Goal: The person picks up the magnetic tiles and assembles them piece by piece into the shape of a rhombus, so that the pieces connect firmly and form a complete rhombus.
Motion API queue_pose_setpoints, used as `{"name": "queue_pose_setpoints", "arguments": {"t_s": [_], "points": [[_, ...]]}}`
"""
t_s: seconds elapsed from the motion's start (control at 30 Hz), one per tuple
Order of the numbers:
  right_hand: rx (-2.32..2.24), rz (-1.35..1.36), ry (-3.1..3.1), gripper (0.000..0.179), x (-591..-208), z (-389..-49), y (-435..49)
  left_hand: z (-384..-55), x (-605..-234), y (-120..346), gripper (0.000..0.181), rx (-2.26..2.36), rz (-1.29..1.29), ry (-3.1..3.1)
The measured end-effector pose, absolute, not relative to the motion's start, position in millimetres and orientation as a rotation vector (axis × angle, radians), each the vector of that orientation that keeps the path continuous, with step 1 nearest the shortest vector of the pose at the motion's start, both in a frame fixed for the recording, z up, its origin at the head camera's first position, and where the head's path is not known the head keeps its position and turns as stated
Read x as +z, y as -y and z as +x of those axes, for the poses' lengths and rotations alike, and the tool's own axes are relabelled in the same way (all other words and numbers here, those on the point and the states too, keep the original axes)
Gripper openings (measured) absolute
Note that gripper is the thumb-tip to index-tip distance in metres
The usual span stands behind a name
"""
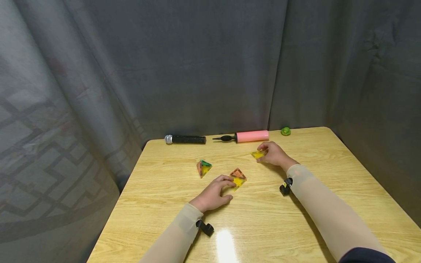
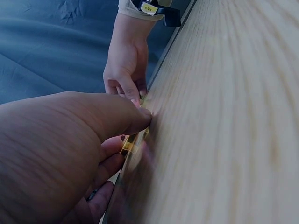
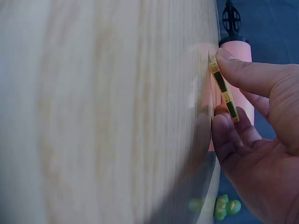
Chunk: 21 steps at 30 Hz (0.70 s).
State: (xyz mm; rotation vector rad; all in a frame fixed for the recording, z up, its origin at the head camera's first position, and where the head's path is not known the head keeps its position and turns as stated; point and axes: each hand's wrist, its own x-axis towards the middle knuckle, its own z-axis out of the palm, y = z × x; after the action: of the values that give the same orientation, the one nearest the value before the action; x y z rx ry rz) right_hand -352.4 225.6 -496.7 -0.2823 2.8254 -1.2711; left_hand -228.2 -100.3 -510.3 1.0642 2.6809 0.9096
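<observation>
The right hand [image 1: 273,155] has its fingers pinching a yellow tile [image 1: 257,155], near the pink pump [image 1: 252,136] toward the desk's far side [image 1: 312,146], where a light edge grip should serve best, while the left hand [image 1: 213,193], fingers loosely parted, could steady the orange-and-yellow tiles [image 1: 238,173] nearer left.

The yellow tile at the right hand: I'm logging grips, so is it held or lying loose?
Held: the right wrist view shows the right hand pinching the yellow tile between thumb and fingers.
</observation>
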Motion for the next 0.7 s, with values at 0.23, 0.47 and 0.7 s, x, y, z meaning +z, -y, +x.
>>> {"name": "queue_pose_setpoints", "arguments": {"t_s": [0.23, 0.47, 0.7], "points": [[-1.318, -0.261, -2.802, 0.045, -498, -347, -232, -229, -512, 101, 0.043, 0.903, 1.071, -2.683], [-1.378, -0.249, -2.767, 0.045, -498, -342, -238, -228, -511, 102, 0.042, 0.883, 1.082, -2.705], [-1.402, -0.251, -2.734, 0.046, -499, -339, -244, -228, -510, 102, 0.042, 0.886, 1.073, -2.708]]}}
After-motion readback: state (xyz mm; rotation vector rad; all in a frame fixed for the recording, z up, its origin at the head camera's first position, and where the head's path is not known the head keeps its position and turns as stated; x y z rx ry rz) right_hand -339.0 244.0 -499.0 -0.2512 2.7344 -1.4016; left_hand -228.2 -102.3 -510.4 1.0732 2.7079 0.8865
